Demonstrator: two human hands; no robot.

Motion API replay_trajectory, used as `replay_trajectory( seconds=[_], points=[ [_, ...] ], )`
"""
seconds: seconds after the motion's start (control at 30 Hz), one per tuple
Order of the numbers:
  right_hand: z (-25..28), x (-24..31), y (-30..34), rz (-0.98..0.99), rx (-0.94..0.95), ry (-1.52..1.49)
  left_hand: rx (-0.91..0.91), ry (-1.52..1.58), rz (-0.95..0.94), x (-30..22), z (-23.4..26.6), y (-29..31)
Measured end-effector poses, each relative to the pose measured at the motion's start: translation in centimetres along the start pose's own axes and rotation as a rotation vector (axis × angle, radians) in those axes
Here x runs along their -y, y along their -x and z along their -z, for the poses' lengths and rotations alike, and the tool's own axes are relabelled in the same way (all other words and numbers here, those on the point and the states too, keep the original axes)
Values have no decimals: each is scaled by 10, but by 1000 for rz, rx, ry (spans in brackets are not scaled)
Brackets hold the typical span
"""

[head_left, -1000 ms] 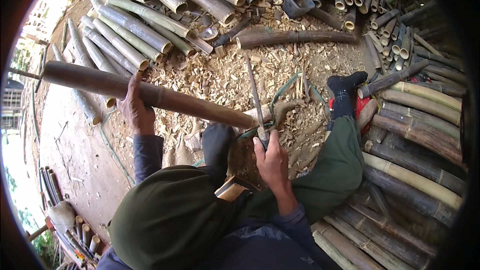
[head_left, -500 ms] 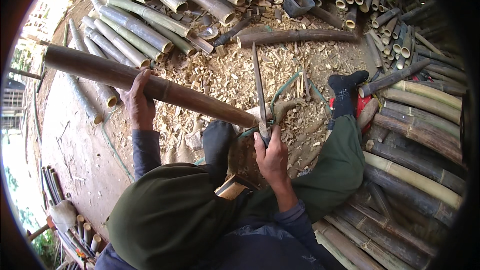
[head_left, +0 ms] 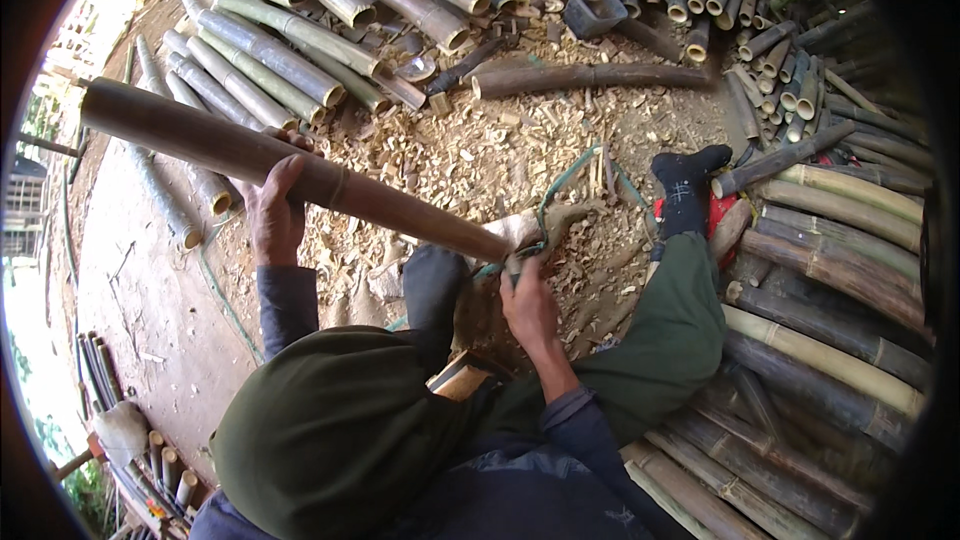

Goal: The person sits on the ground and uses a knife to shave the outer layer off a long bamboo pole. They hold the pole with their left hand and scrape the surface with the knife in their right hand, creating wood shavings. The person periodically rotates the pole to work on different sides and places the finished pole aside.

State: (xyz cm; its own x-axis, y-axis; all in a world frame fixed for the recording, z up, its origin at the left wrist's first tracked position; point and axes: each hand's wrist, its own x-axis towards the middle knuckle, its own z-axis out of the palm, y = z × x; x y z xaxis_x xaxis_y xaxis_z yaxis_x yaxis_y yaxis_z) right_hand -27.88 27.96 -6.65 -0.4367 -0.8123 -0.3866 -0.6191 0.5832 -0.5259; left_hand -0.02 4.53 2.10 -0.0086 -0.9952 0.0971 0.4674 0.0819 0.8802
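A long brown bamboo tube (head_left: 390,203) slants across the middle, its far-left end raised and its other end close to my right hand. My left hand (head_left: 272,215) is closed around it from below, the thumb pressed on its upper side. In my right hand (head_left: 532,305) is the handle of a knife (head_left: 514,265), held right against the tube's near end. The blade does not show now; whether it lies inside the tube or beneath it, I cannot tell. My dark-covered foot (head_left: 432,295) is below the tube.
Pale wood chips (head_left: 470,155) cover the ground ahead. Cut bamboo poles (head_left: 270,60) lie at the far left, with more poles (head_left: 840,285) stacked on the right. A bamboo length (head_left: 600,78) lies crosswise beyond the chips, near a dark plastic container (head_left: 594,12). A green cord (head_left: 560,175) runs over the ground.
My right hand has moved slightly left and down with the knife. The blade, which stood out pointing away beside the tube's end, is now out of sight. My left hand keeps its hold.
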Motion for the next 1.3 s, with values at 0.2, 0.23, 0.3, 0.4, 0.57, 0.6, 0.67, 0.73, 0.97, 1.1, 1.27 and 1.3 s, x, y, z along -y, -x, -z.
replay_trajectory(
  seconds=[0.2, 0.23, 0.3, 0.4, 0.57, 0.6, 0.67, 0.73, 0.97, 1.1, 1.27, 1.3],
  points=[
    [29, 24, 12, 162, -21, -160, -415, 5, 0, 7, 10, 2],
    [37, 36, 18, 218, -69, -214, -444, -51, -34, 9, 12, 1],
    [44, 47, 24, 339, -197, -263, -471, -127, -81, 13, 10, 1],
    [2, 9, 17, 152, -205, -219, -445, -170, -99, 10, -12, -2],
    [4, -4, -4, 76, -15, -75, -411, -147, -110, 3, -20, -3],
    [11, 8, 6, 112, -25, -136, -400, -153, -78, 4, -10, 2],
    [37, 41, 17, 208, -80, -254, -357, -139, -59, 5, 4, 2],
    [30, 38, 24, 237, -143, -263, -318, -98, -54, 2, -1, 3],
    [20, 15, 6, 103, 44, -36, -172, -33, -76, -3, -10, 7],
    [47, 52, 32, 287, -139, -323, -198, -51, -69, -3, -5, 9],
    [-3, -4, -2, -97, 69, 17, -303, -127, -94, -3, -14, 4],
    [-2, -14, -7, -38, 48, -39, -352, -114, -74, -2, -16, 3]
  ],
)
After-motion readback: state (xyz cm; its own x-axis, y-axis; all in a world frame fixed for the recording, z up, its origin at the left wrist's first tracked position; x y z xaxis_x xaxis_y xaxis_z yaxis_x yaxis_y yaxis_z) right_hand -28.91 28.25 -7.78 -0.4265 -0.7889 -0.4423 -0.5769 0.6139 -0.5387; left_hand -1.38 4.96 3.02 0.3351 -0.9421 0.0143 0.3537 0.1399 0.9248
